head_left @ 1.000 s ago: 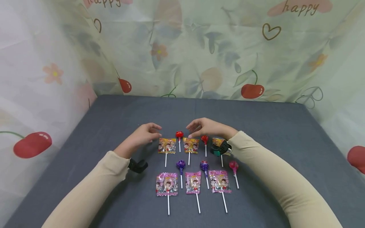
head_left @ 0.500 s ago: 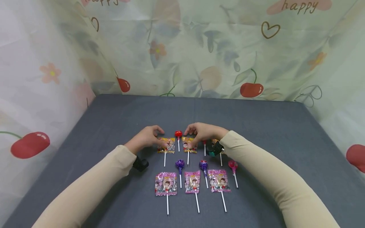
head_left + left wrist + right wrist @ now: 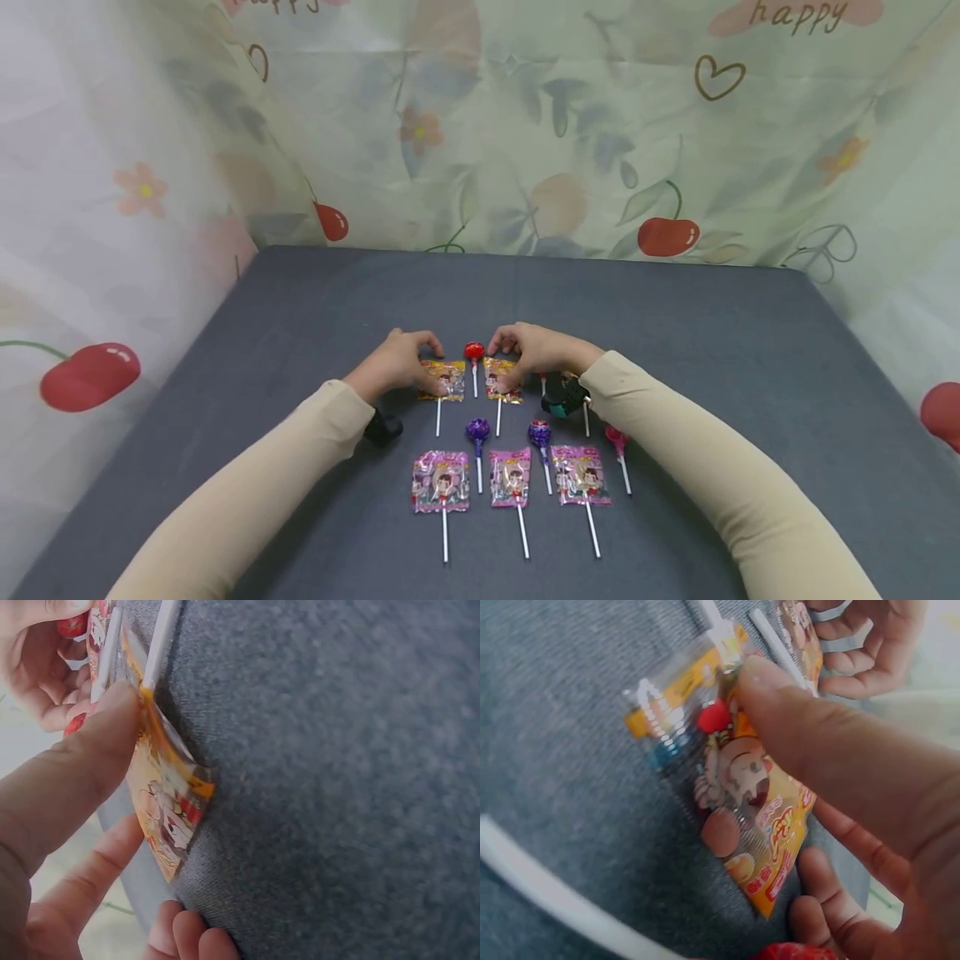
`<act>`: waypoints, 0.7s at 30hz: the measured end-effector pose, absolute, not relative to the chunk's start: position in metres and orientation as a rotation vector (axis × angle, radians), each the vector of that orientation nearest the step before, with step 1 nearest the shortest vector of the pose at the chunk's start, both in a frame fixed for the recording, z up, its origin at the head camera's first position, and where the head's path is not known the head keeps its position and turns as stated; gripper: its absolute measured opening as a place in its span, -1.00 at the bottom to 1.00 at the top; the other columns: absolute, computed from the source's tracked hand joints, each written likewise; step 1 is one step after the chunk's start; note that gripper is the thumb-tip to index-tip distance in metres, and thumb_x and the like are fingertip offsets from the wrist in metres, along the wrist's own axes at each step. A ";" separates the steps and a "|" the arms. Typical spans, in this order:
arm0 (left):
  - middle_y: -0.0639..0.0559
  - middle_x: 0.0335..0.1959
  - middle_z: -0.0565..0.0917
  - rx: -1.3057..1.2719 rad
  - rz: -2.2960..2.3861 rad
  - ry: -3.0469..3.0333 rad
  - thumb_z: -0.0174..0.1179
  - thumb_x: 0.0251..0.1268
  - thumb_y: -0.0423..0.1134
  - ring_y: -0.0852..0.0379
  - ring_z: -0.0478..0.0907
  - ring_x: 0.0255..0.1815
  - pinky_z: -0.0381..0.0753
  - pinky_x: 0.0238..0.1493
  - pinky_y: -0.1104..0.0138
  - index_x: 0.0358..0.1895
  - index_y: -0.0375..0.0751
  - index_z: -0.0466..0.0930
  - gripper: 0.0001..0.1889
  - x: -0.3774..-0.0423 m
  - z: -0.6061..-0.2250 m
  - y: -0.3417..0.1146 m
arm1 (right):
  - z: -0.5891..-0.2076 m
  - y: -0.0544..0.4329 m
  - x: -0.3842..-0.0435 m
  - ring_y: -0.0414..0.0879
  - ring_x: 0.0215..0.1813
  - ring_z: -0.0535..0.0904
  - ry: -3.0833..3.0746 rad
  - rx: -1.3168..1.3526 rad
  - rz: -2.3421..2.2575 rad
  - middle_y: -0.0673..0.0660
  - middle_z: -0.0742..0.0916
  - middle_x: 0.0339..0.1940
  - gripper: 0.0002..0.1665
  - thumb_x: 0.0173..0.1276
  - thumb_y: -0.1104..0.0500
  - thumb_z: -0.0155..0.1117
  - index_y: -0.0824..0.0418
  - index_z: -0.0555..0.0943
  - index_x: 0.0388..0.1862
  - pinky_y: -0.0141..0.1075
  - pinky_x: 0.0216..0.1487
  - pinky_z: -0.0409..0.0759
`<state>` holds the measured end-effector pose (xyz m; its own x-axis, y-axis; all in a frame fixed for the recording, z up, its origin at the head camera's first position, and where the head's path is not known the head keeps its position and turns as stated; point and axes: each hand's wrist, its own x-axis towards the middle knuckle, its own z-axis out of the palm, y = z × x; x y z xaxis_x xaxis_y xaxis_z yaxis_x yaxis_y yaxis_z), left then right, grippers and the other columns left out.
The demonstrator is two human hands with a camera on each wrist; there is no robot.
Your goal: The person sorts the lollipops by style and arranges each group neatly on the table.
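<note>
In the head view my left hand [image 3: 401, 362] has its thumb and index finger at the sides of a flat lollipop in an orange packet [image 3: 453, 373]. The left wrist view shows that packet [image 3: 169, 817] pinched between thumb and index finger, its white stick pointing away. My right hand [image 3: 546, 348] likewise pinches the second orange-packeted lollipop [image 3: 492, 372]; its printed wrapper [image 3: 735, 780] faces the right wrist camera. Between the two hands lies a red round lollipop [image 3: 474, 351]. Another red one is mostly hidden behind my right hand.
Nearer me on the grey table [image 3: 300, 517] lie two purple round lollipops [image 3: 477, 431], a pink round one [image 3: 617, 438] and three in pink packets [image 3: 441, 482]. My right wrist covers a further lollipop, its stick [image 3: 587, 418] showing. A patterned curtain [image 3: 555, 150] stands behind.
Both hands have come down onto the orange packets; the left hand moved right and its thumb and index finger closed in on its packet. The lollipops lie where they were.
</note>
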<state>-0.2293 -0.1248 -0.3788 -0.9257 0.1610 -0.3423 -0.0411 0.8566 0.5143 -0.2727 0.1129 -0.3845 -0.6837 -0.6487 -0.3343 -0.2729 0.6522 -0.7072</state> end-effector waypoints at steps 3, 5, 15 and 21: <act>-0.25 0.06 0.33 0.096 0.742 2.659 0.56 -0.11 -0.12 -0.09 0.35 -0.09 0.37 -0.17 0.18 -0.16 -0.03 0.56 -0.57 -0.229 -0.377 -0.123 | -0.384 0.113 -0.272 -0.01 -0.07 0.39 2.303 -0.706 -0.835 0.20 0.52 -0.01 -0.39 0.09 0.15 0.54 0.22 0.50 0.09 -0.23 -0.07 0.42; -0.23 0.02 0.34 0.103 0.729 2.665 0.56 -0.12 -0.14 -0.08 0.34 -0.10 0.35 -0.18 0.20 -0.21 -0.04 0.56 -0.60 -0.229 -0.377 -0.123 | -0.383 0.113 -0.272 -0.02 -0.10 0.37 2.307 -0.701 -0.826 0.18 0.51 -0.04 -0.40 0.07 0.15 0.55 0.20 0.50 0.08 -0.24 -0.10 0.41; -0.02 -0.40 0.52 0.132 0.686 2.626 0.53 -0.07 -0.20 0.09 0.39 -0.39 0.31 -0.39 0.32 -0.32 -0.16 0.54 -0.67 -0.232 -0.373 -0.116 | -0.381 0.112 -0.272 0.00 -0.06 0.34 2.325 -0.685 -0.782 0.17 0.48 -0.05 -0.40 0.07 0.16 0.55 0.18 0.49 0.07 -0.23 -0.11 0.36; 0.03 -0.44 0.57 0.142 0.485 2.637 0.52 -0.07 -0.13 0.10 0.41 -0.37 0.33 -0.37 0.32 -0.42 -0.16 0.61 -0.72 -0.234 -0.369 -0.111 | -0.381 0.110 -0.272 0.01 -0.02 0.35 2.320 -0.662 -0.787 0.19 0.47 -0.01 -0.40 0.06 0.17 0.56 0.18 0.50 0.08 -0.26 -0.15 0.42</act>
